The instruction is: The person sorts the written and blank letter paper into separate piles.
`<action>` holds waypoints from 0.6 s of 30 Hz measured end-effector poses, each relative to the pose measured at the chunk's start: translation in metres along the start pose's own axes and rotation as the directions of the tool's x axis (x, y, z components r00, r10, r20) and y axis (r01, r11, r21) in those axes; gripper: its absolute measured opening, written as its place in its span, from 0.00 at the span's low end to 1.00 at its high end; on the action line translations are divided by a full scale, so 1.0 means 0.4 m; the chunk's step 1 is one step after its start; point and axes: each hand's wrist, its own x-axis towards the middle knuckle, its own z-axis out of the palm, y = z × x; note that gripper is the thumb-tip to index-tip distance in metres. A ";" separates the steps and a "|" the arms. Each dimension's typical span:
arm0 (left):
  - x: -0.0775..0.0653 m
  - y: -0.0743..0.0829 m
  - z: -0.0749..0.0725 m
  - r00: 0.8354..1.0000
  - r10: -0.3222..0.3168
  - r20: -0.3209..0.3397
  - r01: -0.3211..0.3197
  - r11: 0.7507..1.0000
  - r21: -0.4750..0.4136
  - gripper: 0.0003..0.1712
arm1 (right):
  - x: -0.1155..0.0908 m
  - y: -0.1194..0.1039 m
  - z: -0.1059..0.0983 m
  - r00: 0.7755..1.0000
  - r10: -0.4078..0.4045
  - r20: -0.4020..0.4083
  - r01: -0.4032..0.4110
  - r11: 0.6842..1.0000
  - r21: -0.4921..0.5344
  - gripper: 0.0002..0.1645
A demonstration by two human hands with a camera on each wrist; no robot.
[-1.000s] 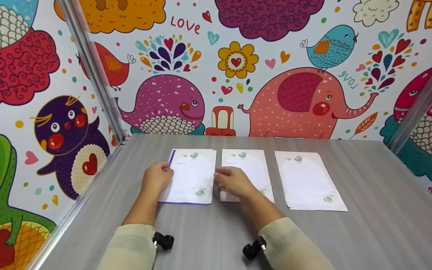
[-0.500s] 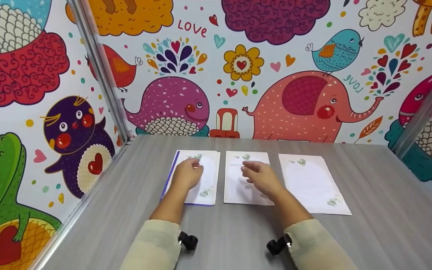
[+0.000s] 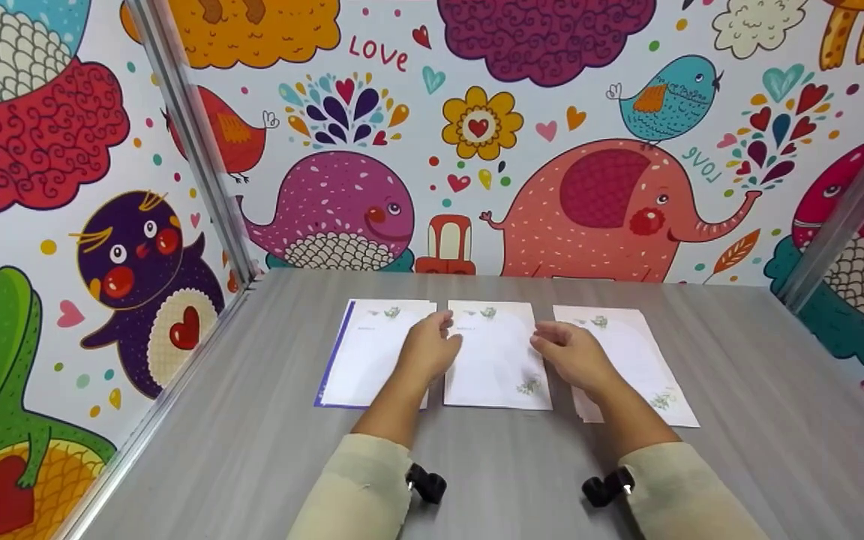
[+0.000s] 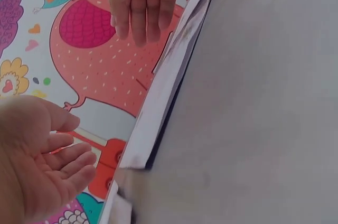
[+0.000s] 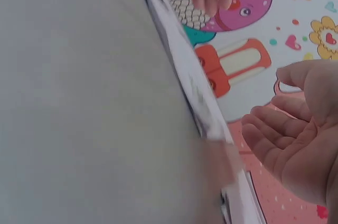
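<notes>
Left hand (image 3: 426, 351): fingers relaxed, empty, at middle sheet's (image 3: 498, 358) left edge
Right hand (image 3: 574, 358): loose, empty, at its right edge
Progress: three stationery piles squared side by side; middle sheet not yet grasped

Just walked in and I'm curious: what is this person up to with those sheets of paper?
A person sits at a grey table with three lots of floral letter paper laid side by side. Both hands hang open on either side of the middle sheet: the left hand at its left edge, the right hand at its right edge. Neither grips anything. The left stack shows a purple edge; the right stack lies untouched.
</notes>
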 end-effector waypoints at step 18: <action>-0.007 -0.038 0.032 0.977 -0.080 0.198 0.057 0.991 0.121 0.42 | -0.009 0.036 -0.010 0.982 -0.003 0.190 0.037 0.983 -0.179 0.42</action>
